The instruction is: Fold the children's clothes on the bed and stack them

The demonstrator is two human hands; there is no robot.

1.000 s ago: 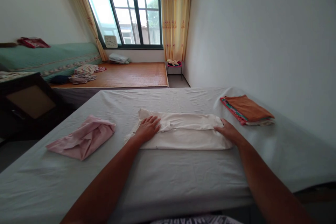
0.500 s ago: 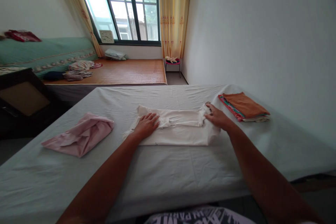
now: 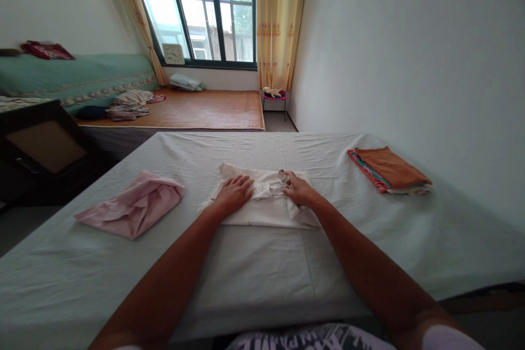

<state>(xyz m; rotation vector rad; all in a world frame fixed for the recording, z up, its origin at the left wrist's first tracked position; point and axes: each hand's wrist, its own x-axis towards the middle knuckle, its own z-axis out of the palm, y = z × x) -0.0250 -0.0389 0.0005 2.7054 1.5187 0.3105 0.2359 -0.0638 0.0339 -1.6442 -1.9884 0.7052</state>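
A white garment [image 3: 262, 213], partly folded into a long strip, lies in front of me on the sheet-covered table [image 3: 262, 268]; its exact kind I cannot tell. My left hand [image 3: 234, 195] rests flat on its left part, fingers outstretched. At the garment's right side, my right hand [image 3: 299, 188] pinches its edge, which is folded over toward the middle. Loose cloth bunches beneath the right wrist. Off to the left a crumpled pink garment [image 3: 135, 202] lies apart from both hands.
A stack of folded clothes [image 3: 389, 167], orange on top, sits at the right near the wall. Beyond the table stands a bed [image 3: 213, 109] with clothes on it. A dark cabinet [image 3: 45, 142] is at the left, and a small stool [image 3: 274, 97] stands below the curtain.
My right hand has moved left, carrying the garment's right end over toward the middle. My left hand stays pressed on the cloth. The view has shifted slightly.
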